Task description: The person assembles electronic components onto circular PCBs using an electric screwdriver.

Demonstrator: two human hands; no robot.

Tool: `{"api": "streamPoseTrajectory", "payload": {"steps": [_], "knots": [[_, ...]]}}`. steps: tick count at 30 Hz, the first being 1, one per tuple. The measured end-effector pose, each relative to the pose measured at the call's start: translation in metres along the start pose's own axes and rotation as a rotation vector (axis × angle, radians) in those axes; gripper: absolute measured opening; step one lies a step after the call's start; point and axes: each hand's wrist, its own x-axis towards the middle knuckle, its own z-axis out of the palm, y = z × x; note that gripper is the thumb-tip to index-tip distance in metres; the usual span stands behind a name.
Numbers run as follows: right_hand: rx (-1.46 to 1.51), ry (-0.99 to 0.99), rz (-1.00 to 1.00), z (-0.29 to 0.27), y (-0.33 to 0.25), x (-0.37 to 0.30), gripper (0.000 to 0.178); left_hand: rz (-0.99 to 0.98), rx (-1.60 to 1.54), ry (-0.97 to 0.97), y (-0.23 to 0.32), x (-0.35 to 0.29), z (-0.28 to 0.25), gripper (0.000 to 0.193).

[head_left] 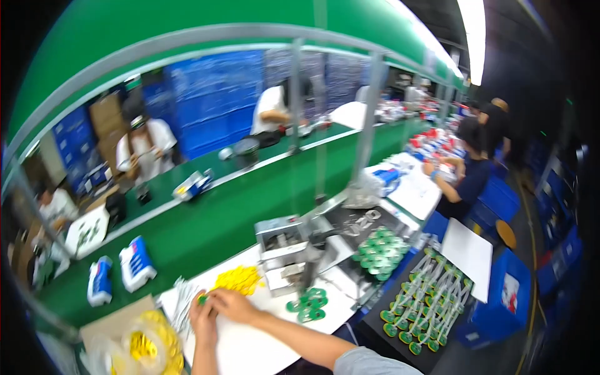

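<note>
In front of me, above a white work sheet [250, 350], my left hand [204, 320] pinches a small round green circuit board [202, 300] with some yellow on it. The fingertips of my right hand [232, 305] are closed against the same piece; whether they grip the board or a tiny part on it is hidden. Just beyond the hands lies a pile of small yellow parts [239, 279]. White wires [182, 303] are bunched to the left. Several round green boards [309, 305] rest on the sheet to the right of my right forearm.
Grey metal fixture [281, 253] stands beyond the boards. At right, a dark tray holds wired boards [425, 300], near a blue bin [500, 306]. Bagged yellow parts [147, 344] sit at near left. Past them runs a green conveyor [206, 231] with blue-white packs [136, 262]. Other people work around.
</note>
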Motion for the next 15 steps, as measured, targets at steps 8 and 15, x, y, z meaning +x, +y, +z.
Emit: {"api": "streamPoseTrajectory", "payload": {"steps": [8, 15], "knots": [[-0.046, -0.078, -0.030, 0.131, 0.040, 0.056, 0.014, 0.022, -0.098, -0.087, 0.031, 0.077, -0.144, 0.049], [-0.168, -0.057, -0.064, 0.188, 0.033, 0.053, 0.014, 0.069, -0.033, -0.092, 0.043, 0.070, -0.201, 0.048]]}}
